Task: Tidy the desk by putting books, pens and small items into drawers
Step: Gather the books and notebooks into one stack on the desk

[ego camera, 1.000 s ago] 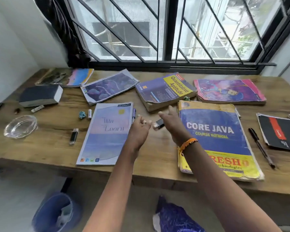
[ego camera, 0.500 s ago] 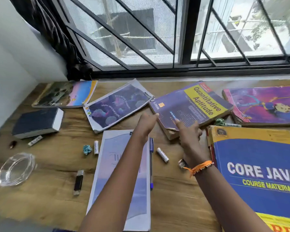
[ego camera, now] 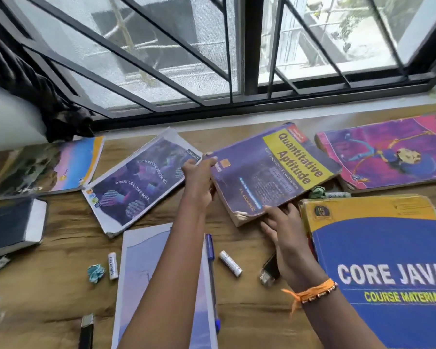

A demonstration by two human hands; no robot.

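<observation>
Both hands are taking up the thick purple and yellow "Quantitative Aptitude" paperback (ego camera: 269, 172), lying on the wooden bench (ego camera: 61, 248) beneath the window. The left hand (ego camera: 199, 180) grips its far-left corner; the right hand (ego camera: 285, 227) pinches its near corner. Next, I'd judge: lift it toward a drawer.

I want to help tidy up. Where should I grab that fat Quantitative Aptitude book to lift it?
Probably by its two near corners, as the hands do here. The Quantitative Aptitude book is thick and lies slanted, spine towards you. The left hand holds the far-left corner at the spine's end; the right hand takes the near corner. Come from the front, one hand at each end of the spine.
</observation>
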